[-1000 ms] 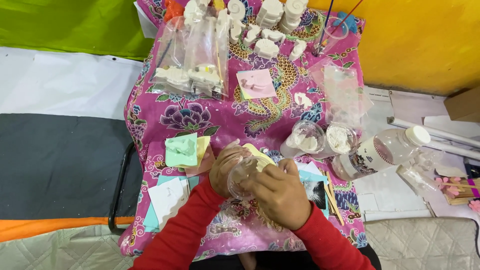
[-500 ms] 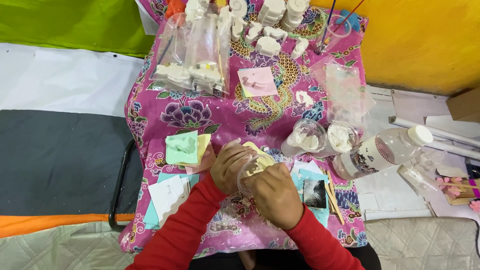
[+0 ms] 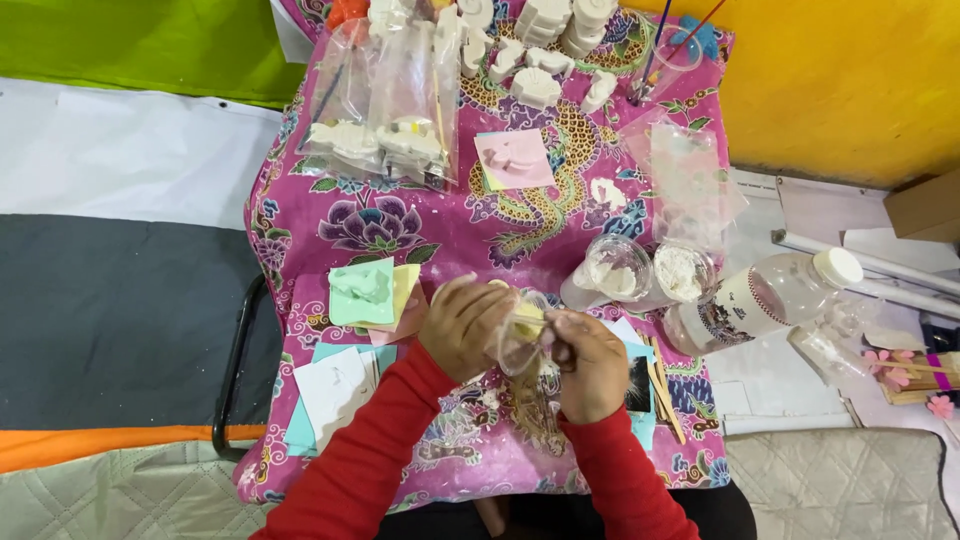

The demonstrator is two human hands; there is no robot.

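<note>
A small table draped in a pink floral cloth (image 3: 470, 230) stands against a yellow wall, with green, white, grey and orange panels on the floor to one side. A person in red sleeves works at its near edge. The left hand (image 3: 465, 327) is wrapped around a clear plastic cup (image 3: 522, 335), holding it tilted just above the cloth, while the right hand (image 3: 592, 362) is closed in a narrow pinch on what appears to be a thin wooden stick at the cup's mouth; the fingers hide most of it, so this cannot be told for sure. Something pale yellow shows at the rim of the cup.

Just beyond the hands stand two clear cups of white powder (image 3: 648, 270), and a clear plastic bottle with a white cap (image 3: 765, 298) lies on its side at the table's right edge. More flat wooden sticks (image 3: 664, 375) lie beside the right hand. To the left, a green mould (image 3: 362, 291) rests on coloured cards, near a white card (image 3: 333, 384).

Judging by what lies about, a good deal is already finished: rows of white cast figures (image 3: 535, 88) fill the far end, some sealed in clear bags (image 3: 385, 95), and one flat piece sits on a pink mould (image 3: 512, 158). The cup in hand looks to be at a mixing stage, with nothing yet poured.
</note>
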